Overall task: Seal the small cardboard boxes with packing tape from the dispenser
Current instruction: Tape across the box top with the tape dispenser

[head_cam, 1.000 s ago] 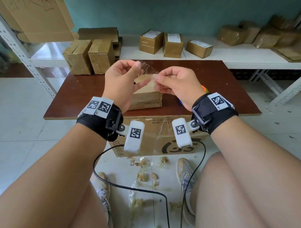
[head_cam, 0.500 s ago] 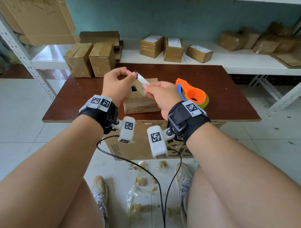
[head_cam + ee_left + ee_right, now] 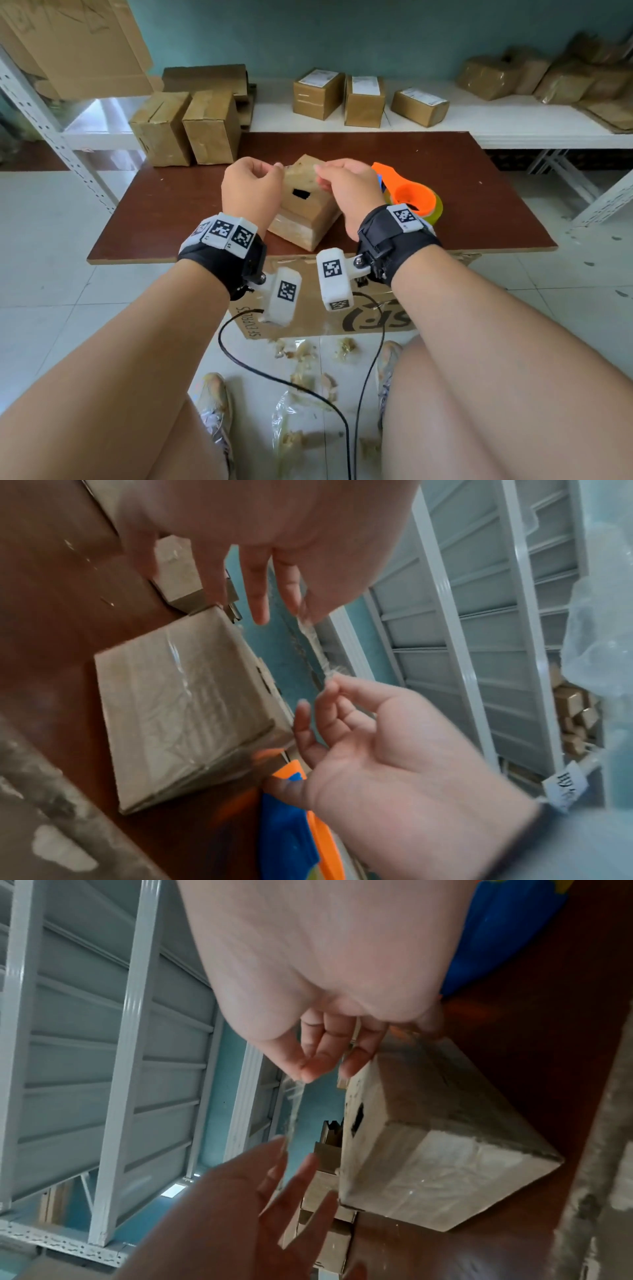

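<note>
Now both hands, left hand (image 3: 251, 192) and right hand (image 3: 349, 192), pinch the ends of a clear tape strip (image 3: 310, 645) stretched just above the box (image 3: 303, 205) mid-table, dispenser (image 3: 411, 197) to its right; next: lower and press it over the seam.

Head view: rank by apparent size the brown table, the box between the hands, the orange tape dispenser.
1. Brown table, clearly largest.
2. Box between the hands.
3. Orange tape dispenser, partly hidden behind the right hand, so its full size is unsure, though it looks smaller than the box.
</note>
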### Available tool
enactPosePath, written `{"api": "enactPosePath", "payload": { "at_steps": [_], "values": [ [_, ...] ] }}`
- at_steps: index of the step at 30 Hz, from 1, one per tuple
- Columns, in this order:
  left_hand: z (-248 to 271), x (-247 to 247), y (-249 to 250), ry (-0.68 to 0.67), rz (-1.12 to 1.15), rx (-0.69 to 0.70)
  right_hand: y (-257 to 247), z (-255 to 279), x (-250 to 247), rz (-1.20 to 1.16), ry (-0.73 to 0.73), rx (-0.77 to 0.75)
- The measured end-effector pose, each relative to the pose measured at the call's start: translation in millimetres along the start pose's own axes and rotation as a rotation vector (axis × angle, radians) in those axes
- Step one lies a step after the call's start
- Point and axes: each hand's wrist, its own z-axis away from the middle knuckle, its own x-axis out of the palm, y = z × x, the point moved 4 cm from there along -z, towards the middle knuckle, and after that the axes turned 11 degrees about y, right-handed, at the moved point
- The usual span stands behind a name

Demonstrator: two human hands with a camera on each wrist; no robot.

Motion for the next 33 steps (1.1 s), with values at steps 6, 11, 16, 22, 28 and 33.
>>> {"api": "enactPosePath", "payload": {
  "at_steps": [6,11,16,22,28,33],
  "values": [
    [14,-24,14,0.052,0.249,-0.012,-17,6,-11,0.019,-0.033,-0.223],
    [16,-22,13,0.02,0.26,-0.047,-8,7,-20,0.009,0.055,-0.172],
    [18,-4,2,-0.051,0.258,-0.177,8,9,-13,-0.033,0.124,0.032],
    [23,-4,-6,-0.005,0.302,-0.304,11,-2,-10,-0.07,0.019,0.011],
    [19,-6,-1,0.051,0.294,-0.209,-2,-3,-19,0.043,0.019,-0.21],
    [17,-4,-3,0.035,0.283,-0.193,-5,-11,-24,0.131,0.063,-0.29]
  ]
}}
